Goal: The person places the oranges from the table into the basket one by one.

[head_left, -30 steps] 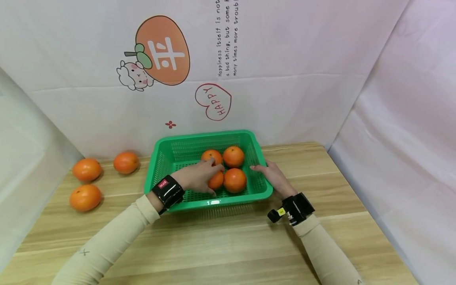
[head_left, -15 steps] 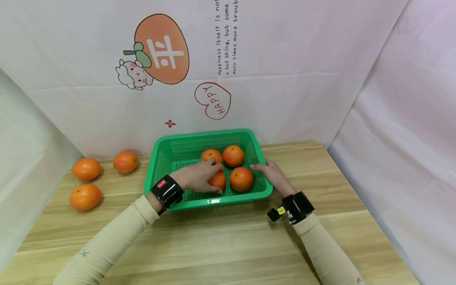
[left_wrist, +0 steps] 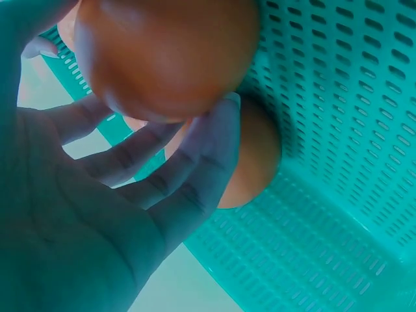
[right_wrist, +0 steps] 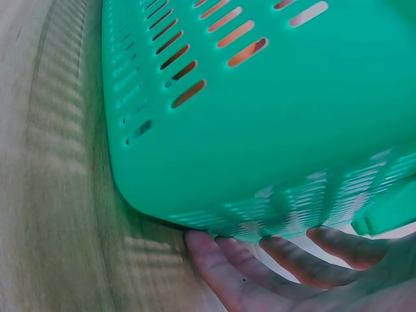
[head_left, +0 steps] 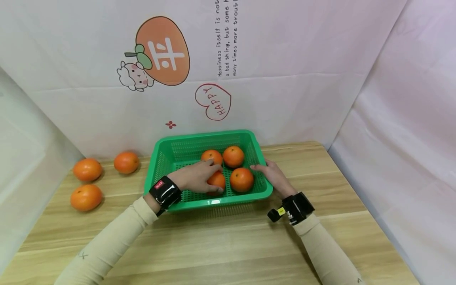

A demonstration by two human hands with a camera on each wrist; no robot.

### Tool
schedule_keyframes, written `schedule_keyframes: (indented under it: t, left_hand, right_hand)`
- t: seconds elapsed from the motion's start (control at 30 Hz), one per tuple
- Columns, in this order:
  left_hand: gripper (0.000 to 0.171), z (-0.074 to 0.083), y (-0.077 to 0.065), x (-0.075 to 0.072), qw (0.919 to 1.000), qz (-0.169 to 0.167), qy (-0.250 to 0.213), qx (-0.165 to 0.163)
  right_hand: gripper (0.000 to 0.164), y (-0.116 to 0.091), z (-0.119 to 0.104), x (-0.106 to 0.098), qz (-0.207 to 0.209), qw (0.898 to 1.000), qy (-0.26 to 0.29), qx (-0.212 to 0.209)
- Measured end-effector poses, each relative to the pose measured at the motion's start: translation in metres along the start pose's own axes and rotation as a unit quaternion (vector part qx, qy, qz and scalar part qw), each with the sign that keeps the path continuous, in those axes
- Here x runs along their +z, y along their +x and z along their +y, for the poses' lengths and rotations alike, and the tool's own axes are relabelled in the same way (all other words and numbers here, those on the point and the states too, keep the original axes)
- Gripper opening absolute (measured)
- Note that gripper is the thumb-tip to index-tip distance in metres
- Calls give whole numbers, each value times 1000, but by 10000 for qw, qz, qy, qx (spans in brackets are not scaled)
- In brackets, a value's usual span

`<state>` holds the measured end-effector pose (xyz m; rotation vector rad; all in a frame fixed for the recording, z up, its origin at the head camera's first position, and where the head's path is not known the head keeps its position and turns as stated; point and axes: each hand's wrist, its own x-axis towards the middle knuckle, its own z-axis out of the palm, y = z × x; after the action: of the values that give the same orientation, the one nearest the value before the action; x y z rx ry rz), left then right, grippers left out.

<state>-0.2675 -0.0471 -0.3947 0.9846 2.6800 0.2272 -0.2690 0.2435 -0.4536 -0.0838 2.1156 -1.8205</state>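
Observation:
A green plastic basket [head_left: 213,204] with slotted walls holds several oranges. My left hand [head_left: 196,176] reaches over its left side and grips the front-left orange [head_left: 216,181] between thumb and fingers. In the left wrist view that gripped orange [left_wrist: 169,55] is large, fingertips curled against its side, with another orange [left_wrist: 257,159] behind it. Two oranges lie at the basket's back, and an orange [head_left: 242,180] is to the right of the held one. My right hand [head_left: 274,176] holds the basket's right end, thumb over the rim, fingertips [right_wrist: 283,247] against the outer wall low down.
On the wooden table [head_left: 228,245], left of the basket, lie three more oranges: one at the back [head_left: 126,162], an upper-left orange [head_left: 87,170] and a nearer orange [head_left: 86,197]. A white printed cloth [head_left: 285,99] hangs right behind the basket.
The front-right orange in the basket has shifted a little to the right. My left hand's orange has moved slightly right and forward-edge-ward with the thumb. My right hand has stayed on the basket.

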Motion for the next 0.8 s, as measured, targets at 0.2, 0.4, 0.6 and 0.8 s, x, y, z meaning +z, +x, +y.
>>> schedule_keyframes:
  t: [0.2,0.4,0.6,0.8]
  left_hand:
    - [62,-4,1,1,10000,11,32,50]
    - [66,-9,0,1,10000,55,31,28]
    - [67,-13,-4,-2,9997,208,28,-77]
    - [66,-17,-10,-10,9993,344,-112,-99]
  right_hand:
    - [67,-1,-1,0,47,10000,-50,32]
    - [67,-1,0,0,56,9999,-114,38]
    - [67,-1,1,0,-38,10000,23,2]
    - [66,-1,2,-1,-90,9999,55,-7]
